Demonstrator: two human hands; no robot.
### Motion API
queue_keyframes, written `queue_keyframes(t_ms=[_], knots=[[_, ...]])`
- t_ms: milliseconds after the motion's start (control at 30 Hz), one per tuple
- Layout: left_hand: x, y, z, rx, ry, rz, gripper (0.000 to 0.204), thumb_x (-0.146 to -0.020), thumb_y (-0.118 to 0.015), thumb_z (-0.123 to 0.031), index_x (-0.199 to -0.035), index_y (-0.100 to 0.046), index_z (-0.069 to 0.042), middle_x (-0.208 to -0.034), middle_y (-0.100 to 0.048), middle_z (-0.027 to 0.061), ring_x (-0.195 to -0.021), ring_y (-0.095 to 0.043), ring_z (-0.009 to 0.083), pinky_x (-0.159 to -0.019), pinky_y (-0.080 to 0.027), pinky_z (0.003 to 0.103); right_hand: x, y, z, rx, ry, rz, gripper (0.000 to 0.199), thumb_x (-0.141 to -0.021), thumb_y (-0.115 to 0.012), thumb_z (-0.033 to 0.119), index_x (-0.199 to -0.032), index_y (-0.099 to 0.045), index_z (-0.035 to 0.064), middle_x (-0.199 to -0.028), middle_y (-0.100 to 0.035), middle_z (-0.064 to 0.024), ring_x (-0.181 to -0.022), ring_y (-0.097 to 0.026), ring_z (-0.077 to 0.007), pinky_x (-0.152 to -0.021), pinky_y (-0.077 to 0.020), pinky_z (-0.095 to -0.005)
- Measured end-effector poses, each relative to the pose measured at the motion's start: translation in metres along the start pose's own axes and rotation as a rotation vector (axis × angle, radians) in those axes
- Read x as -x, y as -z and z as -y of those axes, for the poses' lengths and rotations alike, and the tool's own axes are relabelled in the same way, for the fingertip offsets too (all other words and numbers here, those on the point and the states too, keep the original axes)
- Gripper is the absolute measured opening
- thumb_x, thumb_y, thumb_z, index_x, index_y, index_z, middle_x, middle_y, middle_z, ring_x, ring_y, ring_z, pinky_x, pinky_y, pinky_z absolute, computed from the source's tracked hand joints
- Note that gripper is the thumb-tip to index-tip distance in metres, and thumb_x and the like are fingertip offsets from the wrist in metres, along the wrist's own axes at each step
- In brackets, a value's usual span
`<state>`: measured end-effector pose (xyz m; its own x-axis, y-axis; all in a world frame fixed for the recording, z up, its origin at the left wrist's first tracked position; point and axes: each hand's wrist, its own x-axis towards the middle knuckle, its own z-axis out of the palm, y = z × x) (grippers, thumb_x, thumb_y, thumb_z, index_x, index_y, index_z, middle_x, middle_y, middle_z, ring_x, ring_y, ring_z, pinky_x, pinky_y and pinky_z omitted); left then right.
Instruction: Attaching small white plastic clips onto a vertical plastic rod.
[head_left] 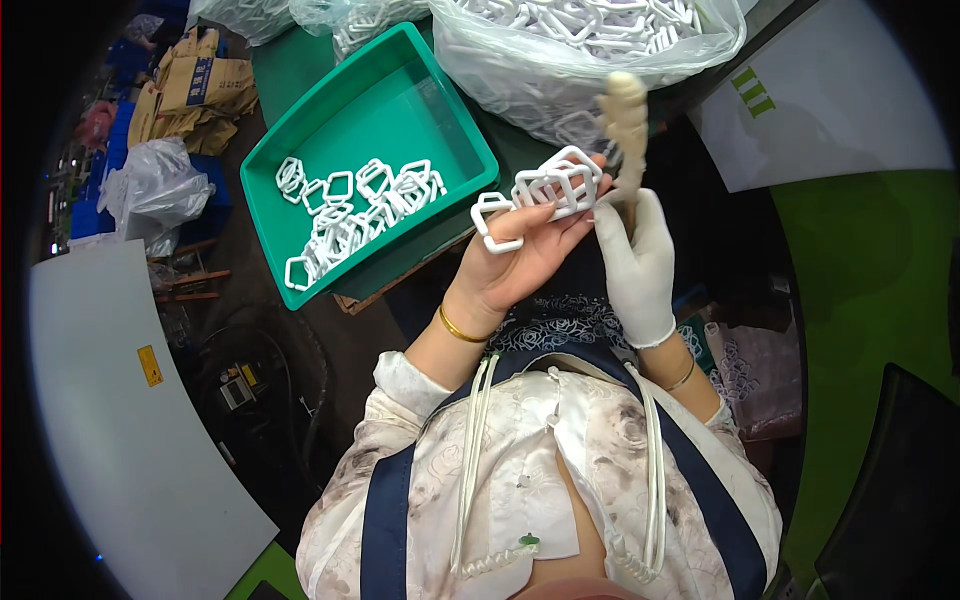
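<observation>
Work looks midway around the green tray (405, 110), in my judgement from this remote post, though I cannot tell which pieces count as finished and which are left. White panels (135, 380) flank the room, one below and left of the tray, another well to its right above a bright green surface (865, 290). A dark green desk (278, 70) carries the tray, its worn edge showing just below it. To the tray's upper right bulges a clear bag (730, 40), piled with many more white pieces; brown paper sacks (200, 90) slump to its left.

Just right of the tray, I see the person's bare left hand (535, 245), thumb and fingers clamped on a small bunch of white frames (548, 182). Farther right, the gloved right hand (640, 270) appears to have its fingers closed about a pale, knobby stick (627, 120), blurred at its raised end. Loose frames (345, 225) lie heaped at the tray's near end, far fewer than in the bag; if that bag is the supply, I judge much remains.
</observation>
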<state>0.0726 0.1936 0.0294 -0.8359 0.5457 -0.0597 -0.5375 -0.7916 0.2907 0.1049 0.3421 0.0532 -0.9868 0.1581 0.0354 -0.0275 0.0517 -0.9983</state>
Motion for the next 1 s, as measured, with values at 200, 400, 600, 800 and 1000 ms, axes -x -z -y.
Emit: queue_keyframes(t_ms=[200, 400, 600, 800, 1000], knots=[[-0.001, 0.001, -0.004, -0.043, -0.031, -0.006, 0.063, -0.094, -0.055, 0.003, -0.154, -0.035, 0.003, -0.161, -0.034, 0.0213, -0.150, -0.034, 0.0342, -0.125, -0.030, 0.045, 0.003, 0.009, 0.004, 0.379, 0.053, 0.223, 0.023, -0.107, -0.049, 0.017, -0.104, -0.062, -0.0018, -0.078, -0.063, -0.0127, -0.068, -0.058, -0.0159, -0.065, -0.0462, -0.0303], [-0.006, 0.009, -0.007, -0.061, -0.057, 0.179, 0.067, -0.097, -0.055, 0.000, -0.157, -0.027, 0.001, -0.161, -0.033, 0.0221, -0.150, -0.034, 0.0354, -0.123, -0.035, 0.044, 0.013, -0.002, 0.021, 0.311, 0.122, 0.275, 0.013, -0.102, -0.058, 0.012, -0.104, -0.064, 0.0014, -0.080, -0.065, -0.0164, -0.067, -0.066, -0.0267, -0.062, -0.0492, -0.0348], [-0.003, 0.008, -0.017, 0.000, -0.093, -0.026, 0.064, -0.097, -0.050, 0.005, -0.157, -0.027, 0.002, -0.163, -0.030, 0.0219, -0.152, -0.029, 0.0363, -0.124, -0.033, 0.046, 0.017, 0.001, 0.024, 0.365, 0.127, 0.587, 0.012, -0.099, -0.059, 0.012, -0.101, -0.065, 0.0015, -0.083, -0.068, -0.0180, -0.076, -0.070, -0.0355, -0.067, -0.0533, -0.0385], [0.005, -0.001, -0.021, -0.027, -0.128, -0.048, 0.057, -0.099, -0.054, -0.002, -0.153, -0.035, 0.001, -0.154, -0.044, 0.0210, -0.144, -0.043, 0.0341, -0.120, -0.039, 0.045, -0.006, 0.015, 0.005, 0.347, 0.088, 0.117, 0.025, -0.108, -0.049, 0.018, -0.100, -0.062, -0.0016, -0.080, -0.065, -0.0115, -0.068, -0.060, -0.0175, -0.065, -0.0468, -0.0316], [-0.012, -0.055, -0.067, -0.442, -0.532, -0.048, 0.042, -0.102, -0.051, -0.002, -0.143, -0.045, 0.005, -0.143, -0.055, 0.0210, -0.133, -0.055, 0.0323, -0.113, -0.047, 0.043, -0.012, 0.042, -0.008, 0.227, 0.096, -0.123, 0.026, -0.110, -0.046, 0.020, -0.100, -0.061, 0.0017, -0.068, -0.038, 0.0077, -0.057, -0.030, -0.0002, -0.051, -0.0247, -0.0207]])
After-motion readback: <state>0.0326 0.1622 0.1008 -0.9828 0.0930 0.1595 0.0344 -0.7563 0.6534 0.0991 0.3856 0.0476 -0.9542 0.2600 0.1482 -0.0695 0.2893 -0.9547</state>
